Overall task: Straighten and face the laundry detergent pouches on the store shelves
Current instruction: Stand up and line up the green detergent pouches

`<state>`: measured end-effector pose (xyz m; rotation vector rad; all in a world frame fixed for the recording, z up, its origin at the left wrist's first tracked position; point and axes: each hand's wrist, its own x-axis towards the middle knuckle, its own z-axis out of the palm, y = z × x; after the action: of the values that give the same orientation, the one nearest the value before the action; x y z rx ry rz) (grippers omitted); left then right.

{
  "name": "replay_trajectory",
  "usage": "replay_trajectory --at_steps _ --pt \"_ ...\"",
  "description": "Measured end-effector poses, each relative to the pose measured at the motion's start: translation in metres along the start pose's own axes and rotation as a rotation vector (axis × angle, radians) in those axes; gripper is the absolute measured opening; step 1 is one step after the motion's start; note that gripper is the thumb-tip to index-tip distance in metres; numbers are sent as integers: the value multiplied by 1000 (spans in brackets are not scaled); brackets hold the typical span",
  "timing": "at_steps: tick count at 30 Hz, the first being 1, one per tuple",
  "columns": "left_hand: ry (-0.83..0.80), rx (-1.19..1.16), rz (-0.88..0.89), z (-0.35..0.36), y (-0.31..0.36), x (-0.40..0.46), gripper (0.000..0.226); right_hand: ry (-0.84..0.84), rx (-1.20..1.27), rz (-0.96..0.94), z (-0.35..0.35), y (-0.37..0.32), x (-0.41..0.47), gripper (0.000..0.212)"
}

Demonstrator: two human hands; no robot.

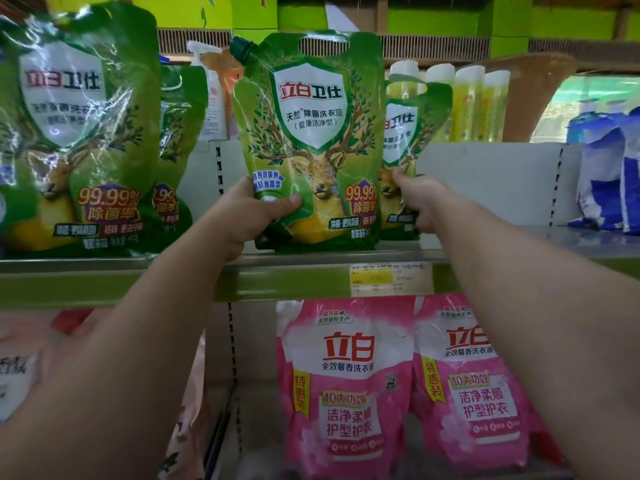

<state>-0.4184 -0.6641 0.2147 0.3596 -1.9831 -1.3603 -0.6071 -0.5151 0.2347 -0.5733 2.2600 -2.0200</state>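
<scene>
A green detergent pouch [308, 133] with a deer and a white shield stands upright on the upper shelf [311, 268], label facing me. My left hand [249, 213] grips its lower left corner, thumb across the front. My right hand [420, 199] grips the pouch's lower right edge, in front of a second green pouch [412, 133] standing behind it to the right. More green pouches [79, 133] stand at the left, one [176, 147] partly hidden behind. On the lower shelf stand two pink pouches [346, 386] [474, 386], facing forward.
Yellow bottles [467, 102] and a pump bottle [211, 91] stand at the back of the upper shelf. Blue and white pouches [609, 174] sit at the far right. A price tag [384, 277] is on the shelf edge. Pale packages [20, 368] lie at lower left.
</scene>
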Motion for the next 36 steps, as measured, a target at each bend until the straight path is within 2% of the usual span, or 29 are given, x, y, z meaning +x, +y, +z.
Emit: replay_trajectory --at_steps 5,9,11,15,18,22,29,32,36 --pt "-62 -76 -16 -26 -3 -6 26 -232 56 52 25 -9 -7 44" --pt "-110 -131 6 -32 -6 -11 27 -349 87 54 46 -8 -9 28" --pt "-119 -148 30 -33 -7 -13 37 -382 128 48 51 -6 -8 26" --pt "-172 -130 79 -32 -5 -17 63 -366 117 39 50 -3 -6 22" --pt "-130 -64 84 -25 -5 -17 82 -361 141 7 49 -2 -5 22" --pt "-34 -7 72 -19 -5 -15 75 -364 208 -92 49 -3 -7 20" --pt "36 44 53 -13 -5 -6 81 -360 264 -77 45 -7 -12 25" --pt "9 72 48 -14 -4 -8 93 -354 342 -83 45 -8 -14 25" --pt "-102 24 65 -20 -3 -16 99 -399 467 -99 45 -10 -13 40"
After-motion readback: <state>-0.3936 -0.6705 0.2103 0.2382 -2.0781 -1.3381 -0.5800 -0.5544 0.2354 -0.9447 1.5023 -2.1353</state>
